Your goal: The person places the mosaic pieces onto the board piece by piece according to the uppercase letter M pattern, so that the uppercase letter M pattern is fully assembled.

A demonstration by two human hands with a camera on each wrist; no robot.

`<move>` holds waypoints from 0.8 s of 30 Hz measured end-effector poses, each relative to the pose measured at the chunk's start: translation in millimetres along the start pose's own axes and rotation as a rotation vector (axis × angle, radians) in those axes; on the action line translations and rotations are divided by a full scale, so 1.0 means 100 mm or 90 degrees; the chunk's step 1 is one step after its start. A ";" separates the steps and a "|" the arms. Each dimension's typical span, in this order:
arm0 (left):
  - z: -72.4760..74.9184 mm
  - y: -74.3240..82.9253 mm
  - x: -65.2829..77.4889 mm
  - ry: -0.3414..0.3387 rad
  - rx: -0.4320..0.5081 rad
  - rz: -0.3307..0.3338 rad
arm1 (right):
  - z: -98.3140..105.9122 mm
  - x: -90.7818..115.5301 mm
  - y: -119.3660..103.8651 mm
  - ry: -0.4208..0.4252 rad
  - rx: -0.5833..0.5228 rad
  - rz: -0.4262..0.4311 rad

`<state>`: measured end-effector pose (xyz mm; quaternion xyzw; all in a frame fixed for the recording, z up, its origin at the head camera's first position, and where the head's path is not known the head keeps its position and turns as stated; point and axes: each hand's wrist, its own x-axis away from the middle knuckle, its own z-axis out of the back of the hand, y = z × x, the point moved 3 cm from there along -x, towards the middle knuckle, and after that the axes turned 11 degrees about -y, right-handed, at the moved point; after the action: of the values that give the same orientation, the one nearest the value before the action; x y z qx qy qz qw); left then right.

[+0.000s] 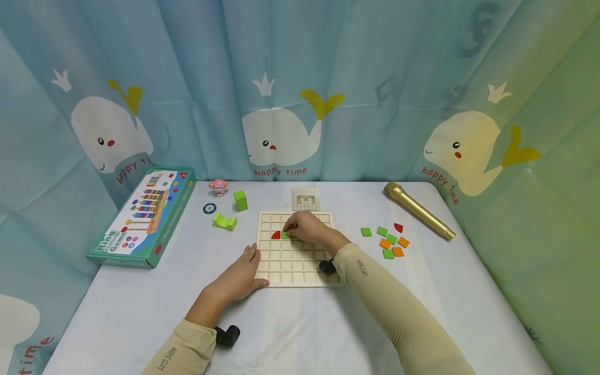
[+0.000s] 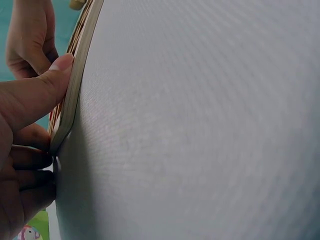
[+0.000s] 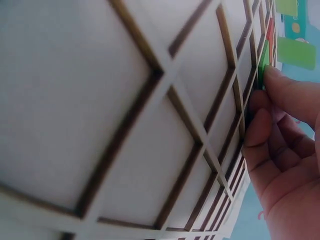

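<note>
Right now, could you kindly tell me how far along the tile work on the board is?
Done: a red tile sits on the grid board. In hand: the right hand pinches a green tile beside it; the left hand touches the board's edge. Remaining, probably: loose tiles right of the board.

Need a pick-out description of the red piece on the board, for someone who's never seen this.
Find the wooden grid board on the white table. In its upper-left part, immediately left of the green tile at the right hand's fingertips, sits the red piece. Colour and a curved edge distinguish it from that tile.
</note>
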<state>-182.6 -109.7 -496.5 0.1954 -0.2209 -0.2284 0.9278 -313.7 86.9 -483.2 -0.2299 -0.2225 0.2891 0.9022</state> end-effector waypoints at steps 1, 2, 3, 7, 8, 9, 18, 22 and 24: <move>0.00 0.01 0.00 0.000 0.003 -0.001 | -0.01 0.00 0.00 0.001 -0.003 -0.003; 0.00 0.01 0.00 0.000 0.004 -0.001 | -0.01 0.01 0.00 0.003 -0.004 -0.005; 0.00 0.01 0.01 0.000 0.006 -0.001 | -0.01 0.01 0.00 0.004 -0.005 -0.007; 0.01 0.01 0.00 0.000 0.001 0.002 | 0.00 0.05 0.01 0.007 -0.021 -0.006; 0.01 0.01 0.00 -0.001 -0.002 0.003 | 0.01 0.07 0.01 0.008 -0.028 -0.003; 0.01 0.00 0.00 -0.001 -0.002 0.004 | 0.01 0.09 0.02 0.008 -0.037 -0.002; 0.02 -0.01 0.00 0.006 0.000 0.004 | 0.21 0.41 0.22 0.060 -0.068 -0.019; 0.01 -0.01 -0.01 0.006 0.003 -0.001 | 0.30 0.62 0.36 0.090 -0.073 -0.036; 0.00 0.00 -0.01 0.003 0.005 -0.001 | 0.34 0.74 0.44 0.110 -0.073 -0.046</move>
<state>-183.7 -109.3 -497.0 0.2000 -0.2195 -0.2275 0.9274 -295.9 174.5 -460.5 -0.2973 -0.1682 0.2226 0.9131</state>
